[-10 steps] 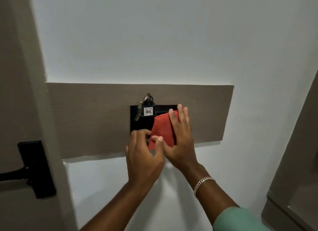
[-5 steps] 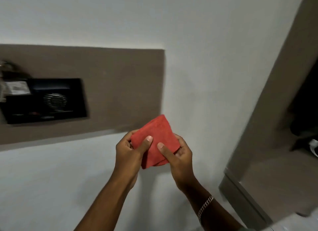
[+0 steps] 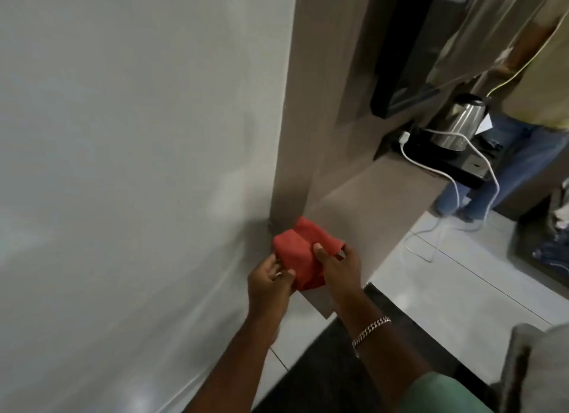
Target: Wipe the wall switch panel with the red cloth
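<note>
Both hands hold the red cloth (image 3: 300,251), bunched and folded, low in front of the white wall (image 3: 138,166). My left hand (image 3: 268,281) pinches its lower left edge. My right hand (image 3: 337,266), with a chain bracelet on the wrist, grips its right side, thumb on top. The cloth hangs just over the near end of a brown counter (image 3: 363,203). The wall switch panel is out of view.
A brown column (image 3: 308,104) stands right of the wall. On the counter's far end a steel kettle (image 3: 458,121) sits on a black tray, with a white cable (image 3: 443,178) trailing to the tiled floor. Another person (image 3: 529,104) stands at the back right.
My view has swung right and down, away from the switch panel. Both hands carried the cloth off the panel and down to the counter's near end.
</note>
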The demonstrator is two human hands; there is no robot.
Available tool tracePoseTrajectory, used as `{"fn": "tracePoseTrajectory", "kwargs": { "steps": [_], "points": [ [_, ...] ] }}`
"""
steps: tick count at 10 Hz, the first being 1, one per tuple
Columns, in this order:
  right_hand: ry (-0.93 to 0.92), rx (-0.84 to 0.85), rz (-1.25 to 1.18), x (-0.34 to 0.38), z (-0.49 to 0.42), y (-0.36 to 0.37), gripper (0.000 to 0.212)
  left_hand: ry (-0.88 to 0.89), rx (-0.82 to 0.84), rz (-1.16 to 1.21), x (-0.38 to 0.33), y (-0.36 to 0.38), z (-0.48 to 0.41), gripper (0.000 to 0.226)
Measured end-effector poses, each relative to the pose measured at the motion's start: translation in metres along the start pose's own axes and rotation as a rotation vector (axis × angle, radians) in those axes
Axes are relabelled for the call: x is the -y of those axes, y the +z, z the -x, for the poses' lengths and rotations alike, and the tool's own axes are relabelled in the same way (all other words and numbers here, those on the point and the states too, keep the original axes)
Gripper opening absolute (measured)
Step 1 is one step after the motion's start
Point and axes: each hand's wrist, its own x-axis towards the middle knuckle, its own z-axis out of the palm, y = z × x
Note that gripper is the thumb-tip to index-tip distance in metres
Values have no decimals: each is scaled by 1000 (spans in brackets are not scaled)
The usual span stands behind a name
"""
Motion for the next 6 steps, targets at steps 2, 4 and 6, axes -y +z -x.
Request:
{"fn": "tracePoseTrajectory", "kwargs": {
  "steps": [2,4,6],
  "points": [
    [23,-150,133,-26,-44,-16,36,-124,183,20,38,25,-19,62],
    [-105,-152,379,-9,-48,-12,49,31,208,-356,15,5,-16,68],
    [-413,-215,587,17,16,-1,55,410,58,-683,-46,-47,9,63]
  ]
}}
